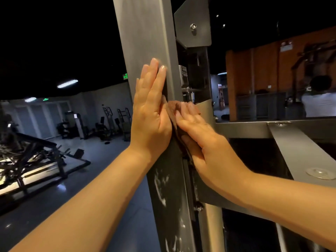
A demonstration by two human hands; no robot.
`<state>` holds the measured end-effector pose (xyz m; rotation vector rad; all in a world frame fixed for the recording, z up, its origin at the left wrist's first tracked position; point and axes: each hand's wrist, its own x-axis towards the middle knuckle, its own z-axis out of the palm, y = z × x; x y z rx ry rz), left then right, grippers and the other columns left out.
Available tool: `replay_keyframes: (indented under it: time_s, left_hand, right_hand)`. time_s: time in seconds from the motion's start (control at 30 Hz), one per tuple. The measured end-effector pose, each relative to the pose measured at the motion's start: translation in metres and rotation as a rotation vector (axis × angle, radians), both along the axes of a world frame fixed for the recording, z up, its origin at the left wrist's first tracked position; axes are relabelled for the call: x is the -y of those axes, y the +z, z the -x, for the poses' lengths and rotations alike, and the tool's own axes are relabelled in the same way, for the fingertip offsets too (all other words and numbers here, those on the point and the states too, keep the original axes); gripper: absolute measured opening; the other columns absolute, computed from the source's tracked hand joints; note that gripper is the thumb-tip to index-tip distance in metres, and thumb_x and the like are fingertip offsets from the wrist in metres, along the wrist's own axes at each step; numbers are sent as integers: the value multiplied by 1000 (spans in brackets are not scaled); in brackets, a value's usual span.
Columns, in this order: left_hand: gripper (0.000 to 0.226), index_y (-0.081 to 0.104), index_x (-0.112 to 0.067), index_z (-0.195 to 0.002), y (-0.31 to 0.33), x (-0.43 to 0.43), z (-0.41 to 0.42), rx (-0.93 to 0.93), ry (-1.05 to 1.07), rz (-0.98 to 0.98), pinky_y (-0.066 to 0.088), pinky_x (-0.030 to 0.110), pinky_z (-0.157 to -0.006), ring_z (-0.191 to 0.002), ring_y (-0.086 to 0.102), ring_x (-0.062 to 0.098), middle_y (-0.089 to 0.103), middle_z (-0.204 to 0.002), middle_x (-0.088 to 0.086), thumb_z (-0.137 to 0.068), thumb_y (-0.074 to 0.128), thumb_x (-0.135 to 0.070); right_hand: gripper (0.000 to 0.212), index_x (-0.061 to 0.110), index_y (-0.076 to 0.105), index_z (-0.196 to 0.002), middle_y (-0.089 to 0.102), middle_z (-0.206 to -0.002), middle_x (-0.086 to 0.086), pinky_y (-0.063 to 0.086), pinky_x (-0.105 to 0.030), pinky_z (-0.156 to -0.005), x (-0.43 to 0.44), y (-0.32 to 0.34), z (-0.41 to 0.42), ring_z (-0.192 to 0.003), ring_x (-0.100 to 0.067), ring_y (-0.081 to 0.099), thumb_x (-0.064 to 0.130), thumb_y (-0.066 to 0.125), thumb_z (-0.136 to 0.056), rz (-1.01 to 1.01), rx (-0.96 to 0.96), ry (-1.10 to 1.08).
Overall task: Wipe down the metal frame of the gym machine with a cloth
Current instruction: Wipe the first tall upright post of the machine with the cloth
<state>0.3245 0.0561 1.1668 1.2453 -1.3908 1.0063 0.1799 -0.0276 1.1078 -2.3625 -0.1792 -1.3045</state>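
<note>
A tall grey metal upright of the gym machine frame fills the middle of the view. My left hand lies flat against its front face, fingers straight and pointing up. My right hand presses a brown cloth against the upright's right edge, fingers laid over the cloth. The cloth shows between the two hands and is mostly hidden under the right palm. White smears mark the darker lower stretch of the upright.
A horizontal metal bar and a slanted plate branch off to the right. A bolted bracket sits above. Other gym machines stand on the floor at left. A person in a white shirt stands far right.
</note>
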Motion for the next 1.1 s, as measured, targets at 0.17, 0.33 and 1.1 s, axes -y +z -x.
replay_keyframes:
  time_s: [0.17, 0.33, 1.1]
  left_hand:
    - [55, 36, 3, -156, -11, -5, -2, 11, 24, -22, 13, 54, -130, -160, 14, 26, 26, -169, 14, -102, 40, 4]
    - [55, 35, 1, -157, -13, -5, 0, -10, 20, -20, 14, 53, -130, -161, 14, 22, 25, -169, 10, -103, 41, 1]
    - [56, 43, -3, -153, -34, -16, -15, -155, -60, 68, 25, 46, -128, -157, 28, 20, 37, -165, 6, -98, 43, 7]
  right_hand:
    - [59, 37, 30, -155, 28, -163, 18, 21, -19, -123, 39, -26, -38, -151, -3, 25, 17, 53, -104, 96, -224, -163]
    - [59, 47, 23, -153, 23, -154, 33, 12, -4, -116, 25, -28, -12, -145, 13, 18, 20, 49, -107, -2, -279, -112]
    - [68, 34, 21, -162, 2, -172, 9, 9, -36, -129, -4, 17, -13, -157, -6, -1, 14, 49, -103, 164, -8, -48]
